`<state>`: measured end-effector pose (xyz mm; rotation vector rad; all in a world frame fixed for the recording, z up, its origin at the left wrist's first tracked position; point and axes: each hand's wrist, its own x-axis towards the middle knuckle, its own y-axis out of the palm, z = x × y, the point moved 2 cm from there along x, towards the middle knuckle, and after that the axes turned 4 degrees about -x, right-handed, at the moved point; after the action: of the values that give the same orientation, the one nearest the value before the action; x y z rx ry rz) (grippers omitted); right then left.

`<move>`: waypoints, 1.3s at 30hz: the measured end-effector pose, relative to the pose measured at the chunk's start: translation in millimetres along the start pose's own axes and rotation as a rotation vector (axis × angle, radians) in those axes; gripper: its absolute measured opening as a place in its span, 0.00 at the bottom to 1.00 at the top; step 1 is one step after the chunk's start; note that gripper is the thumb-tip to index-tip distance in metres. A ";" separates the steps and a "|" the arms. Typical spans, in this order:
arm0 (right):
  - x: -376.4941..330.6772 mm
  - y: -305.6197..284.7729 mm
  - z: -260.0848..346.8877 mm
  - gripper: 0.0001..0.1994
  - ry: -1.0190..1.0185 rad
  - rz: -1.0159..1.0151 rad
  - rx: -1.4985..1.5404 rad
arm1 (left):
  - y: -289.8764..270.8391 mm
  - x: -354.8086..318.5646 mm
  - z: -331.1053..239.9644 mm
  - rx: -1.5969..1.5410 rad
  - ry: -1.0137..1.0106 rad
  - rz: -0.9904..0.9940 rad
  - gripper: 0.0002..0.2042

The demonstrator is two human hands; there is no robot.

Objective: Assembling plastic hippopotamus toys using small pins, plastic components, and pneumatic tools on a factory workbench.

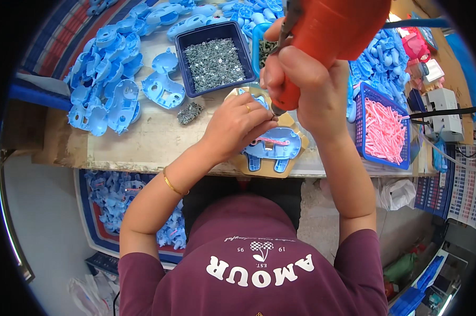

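At the table's near edge, the blue plastic shell [272,147] lay on a tan jig [248,167], its length running three to nine o'clock, the left hand [238,124] pinching it at ten o'clock while the right hand [301,84] gripped the orange screwdriver [333,26] upright just above.

From my feed, a worn wooden workbench [143,139] fills the middle, its front edge chipped. At nine o'clock I see a pale wall or panel [48,221] (hard to tell which). Grey concrete floor [322,210] shows under the bench at five o'clock. Light is bright and even, the source unseen.
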<state>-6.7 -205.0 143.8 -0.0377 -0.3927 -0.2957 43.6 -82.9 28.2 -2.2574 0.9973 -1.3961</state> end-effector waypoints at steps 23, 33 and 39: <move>-56.9 -38.9 -42.3 0.09 0.245 -0.098 0.006 | 21.9 -25.8 -26.3 0.168 -0.001 0.270 0.12; -62.2 -34.2 -50.6 0.08 0.129 -0.196 -0.069 | 21.1 -24.3 -26.4 0.158 -0.049 0.330 0.13; -54.9 -33.0 -41.4 0.14 0.182 -0.122 -0.111 | 19.1 -24.5 -28.6 0.115 0.000 0.234 0.12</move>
<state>-49.3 -225.3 83.8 -0.0954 -0.1981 -0.4381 4.0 -76.7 14.6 -1.9870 1.1099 -1.3173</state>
